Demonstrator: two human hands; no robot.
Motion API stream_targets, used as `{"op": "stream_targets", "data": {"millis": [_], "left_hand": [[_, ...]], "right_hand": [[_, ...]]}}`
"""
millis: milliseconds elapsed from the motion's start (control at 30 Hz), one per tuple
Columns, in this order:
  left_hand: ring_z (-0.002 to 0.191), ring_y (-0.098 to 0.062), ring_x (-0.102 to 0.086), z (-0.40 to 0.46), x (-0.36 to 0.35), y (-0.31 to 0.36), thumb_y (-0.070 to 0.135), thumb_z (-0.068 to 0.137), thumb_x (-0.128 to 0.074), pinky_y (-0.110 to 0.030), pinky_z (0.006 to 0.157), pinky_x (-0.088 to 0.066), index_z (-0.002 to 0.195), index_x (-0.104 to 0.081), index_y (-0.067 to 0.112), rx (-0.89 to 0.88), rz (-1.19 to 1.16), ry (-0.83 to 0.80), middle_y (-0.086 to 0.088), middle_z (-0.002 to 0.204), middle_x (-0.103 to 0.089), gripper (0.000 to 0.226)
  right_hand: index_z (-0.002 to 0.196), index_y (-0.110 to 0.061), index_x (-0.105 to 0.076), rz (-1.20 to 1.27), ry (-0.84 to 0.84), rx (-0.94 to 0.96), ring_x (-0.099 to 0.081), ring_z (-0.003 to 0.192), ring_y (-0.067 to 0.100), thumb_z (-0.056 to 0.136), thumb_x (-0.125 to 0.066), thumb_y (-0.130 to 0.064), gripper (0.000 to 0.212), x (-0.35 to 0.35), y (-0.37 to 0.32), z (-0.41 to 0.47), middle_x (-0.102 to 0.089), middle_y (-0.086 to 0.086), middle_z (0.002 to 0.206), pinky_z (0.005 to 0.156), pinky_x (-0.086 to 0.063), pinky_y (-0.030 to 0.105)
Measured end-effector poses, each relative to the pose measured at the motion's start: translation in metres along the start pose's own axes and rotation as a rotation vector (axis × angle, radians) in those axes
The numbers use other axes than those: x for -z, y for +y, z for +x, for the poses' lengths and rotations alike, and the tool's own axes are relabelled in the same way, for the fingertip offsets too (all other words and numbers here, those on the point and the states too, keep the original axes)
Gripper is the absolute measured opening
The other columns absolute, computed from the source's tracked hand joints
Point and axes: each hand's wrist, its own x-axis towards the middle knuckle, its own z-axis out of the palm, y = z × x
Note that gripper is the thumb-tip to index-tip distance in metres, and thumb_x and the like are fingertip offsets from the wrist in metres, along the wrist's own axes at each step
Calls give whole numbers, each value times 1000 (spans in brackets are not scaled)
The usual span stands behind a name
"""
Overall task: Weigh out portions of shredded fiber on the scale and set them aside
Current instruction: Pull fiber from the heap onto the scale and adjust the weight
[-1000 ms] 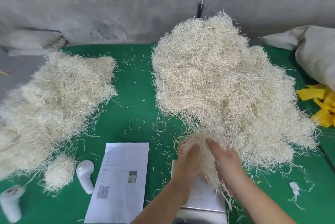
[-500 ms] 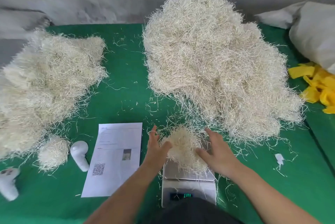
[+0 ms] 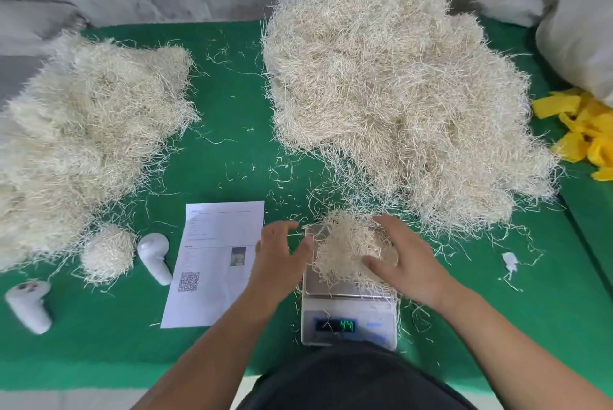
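A small clump of pale shredded fiber [image 3: 345,249] lies on the steel pan of a white digital scale [image 3: 348,313], whose green display is lit. My left hand [image 3: 280,252] hovers just left of the clump with its fingers spread and relaxed, apart from the fiber. My right hand [image 3: 403,255] rests against the clump's right side, fingers straight and thumb touching the strands. A big heap of fiber [image 3: 391,91] rises behind the scale. A second wide heap [image 3: 86,141] covers the table's left, with a small rounded portion [image 3: 107,253] at its front edge.
A printed sheet with a QR code [image 3: 217,260] lies left of the scale on the green table [image 3: 232,111]. Two white controllers [image 3: 154,257] [image 3: 30,305] sit at the near left. Yellow strips [image 3: 583,134] and a grey sack [image 3: 577,35] fill the right edge. Loose strands litter the cloth.
My hands lowered the clump onto the scale pan and then loosened. The left hand has drawn away to the left. The view has tilted down, showing the display.
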Motion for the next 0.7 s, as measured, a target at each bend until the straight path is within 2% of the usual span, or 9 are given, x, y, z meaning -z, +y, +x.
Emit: {"op": "stream_targets", "data": {"millis": [100, 200, 367, 533, 700], "left_hand": [[152, -12, -6, -9, 1, 15, 64, 95, -50, -48, 118, -16, 149, -27, 58, -219, 140, -71, 25, 163, -8, 59], [156, -17, 12, -13, -9, 27, 70, 96, -46, -52, 122, 6, 154, -13, 61, -393, 341, -166, 22, 169, 7, 67], [159, -24, 7, -10, -19, 34, 74, 96, -44, -56, 127, 7, 160, -15, 49, -493, 488, -221, 8, 172, 4, 74], [159, -25, 0, -7, -14, 34, 68, 98, -47, -56, 127, 4, 160, -22, 47, -521, 474, -197, 6, 172, -5, 70], [157, -22, -7, -8, -14, 30, 60, 98, -52, -47, 123, 7, 158, -27, 46, -529, 440, -152, 7, 170, -12, 66]], "right_hand": [[161, -28, -24, -12, -1, -13, -26, 154, 20, 91, -61, -65, 88, 1, -2, -4, -27, 1, 168, 125, -26, 52], [162, -29, -21, -73, -43, 1, -19, 157, 20, 91, -65, -61, 90, -6, -5, -8, -20, 4, 171, 126, -22, 51], [163, -24, -21, -114, -23, 14, -17, 157, 22, 89, -65, -64, 95, -9, -10, -10, -19, 7, 170, 128, -17, 44], [163, -25, -21, -119, -1, -8, -18, 157, 22, 90, -68, -57, 92, -5, -10, -15, -20, 6, 170, 126, -22, 51], [163, -24, -22, -124, 7, -33, -17, 157, 24, 90, -68, -56, 91, -6, -7, -19, -20, 7, 170, 126, -20, 53]]}}
